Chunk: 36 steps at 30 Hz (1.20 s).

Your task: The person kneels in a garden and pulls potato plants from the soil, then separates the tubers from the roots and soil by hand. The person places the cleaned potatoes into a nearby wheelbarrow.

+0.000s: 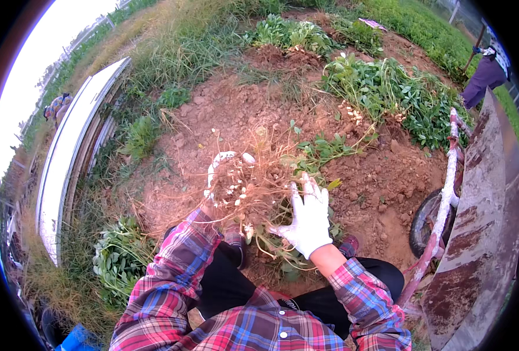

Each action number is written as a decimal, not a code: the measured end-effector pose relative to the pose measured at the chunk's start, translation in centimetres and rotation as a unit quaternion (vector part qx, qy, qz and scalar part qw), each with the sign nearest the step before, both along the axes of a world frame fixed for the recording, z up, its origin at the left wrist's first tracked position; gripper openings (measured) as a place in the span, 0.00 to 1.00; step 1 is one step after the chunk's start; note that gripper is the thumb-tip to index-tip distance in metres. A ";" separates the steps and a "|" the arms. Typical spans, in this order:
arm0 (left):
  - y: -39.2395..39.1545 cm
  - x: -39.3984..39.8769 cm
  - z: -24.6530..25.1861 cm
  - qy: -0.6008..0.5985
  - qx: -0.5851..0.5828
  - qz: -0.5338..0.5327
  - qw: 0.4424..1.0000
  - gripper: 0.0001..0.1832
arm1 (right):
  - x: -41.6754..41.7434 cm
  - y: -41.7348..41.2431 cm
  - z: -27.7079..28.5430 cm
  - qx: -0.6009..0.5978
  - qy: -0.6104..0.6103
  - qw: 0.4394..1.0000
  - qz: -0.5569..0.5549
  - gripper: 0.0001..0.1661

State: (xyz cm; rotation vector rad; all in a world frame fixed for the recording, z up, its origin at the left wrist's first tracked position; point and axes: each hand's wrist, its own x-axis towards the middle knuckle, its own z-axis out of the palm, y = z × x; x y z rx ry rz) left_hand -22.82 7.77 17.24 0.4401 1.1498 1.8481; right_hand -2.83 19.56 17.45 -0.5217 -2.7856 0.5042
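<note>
My left hand (218,171), in a white glove, is closed around a clump of peanut roots (259,184) with soil and several pale pods on it. The root mass covers part of that hand's palm and fingers. At the right side of the clump, my right hand (310,215), also gloved in white, has its fingers spread, with nothing seen in its grasp. Green peanut stems and leaves (286,263) hang below the roots, between my feet.
Pulled peanut plants (395,92) lie heaped ahead right, others (121,263) at left. A rusty metal wheelbarrow (478,228) with a wheel (430,223) stands close at right. White panels (77,153) lean at left. One person (487,79) with a long-handled tool is at far right, another (58,107) far left.
</note>
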 end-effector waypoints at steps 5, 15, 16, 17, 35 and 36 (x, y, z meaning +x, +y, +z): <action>1.0 1.2 -0.4 -0.104 0.035 -0.019 0.994 0.27 | -0.4 -0.3 -2.3 -0.015 0.038 0.998 -0.049 0.50; 2.8 1.4 -1.7 -0.163 -0.029 0.117 0.979 0.26 | 0.0 3.4 -7.0 -0.596 0.194 0.775 -0.081 0.18; 3.4 2.0 0.0 -0.167 -0.044 0.140 0.975 0.27 | 0.2 3.8 -7.0 -0.570 0.182 0.796 -0.090 0.15; 3.8 2.5 1.6 -0.171 -0.060 0.162 0.970 0.27 | 0.6 4.2 -7.0 -0.565 0.172 0.801 -0.097 0.15; 3.1 5.1 0.1 0.353 -0.154 0.053 0.921 0.44 | 3.1 6.4 -8.7 -0.691 0.227 0.667 -0.163 0.30; 3.3 4.9 -0.1 0.357 -0.158 0.069 0.918 0.43 | 2.9 6.2 -8.1 -0.728 0.230 0.633 -0.130 0.26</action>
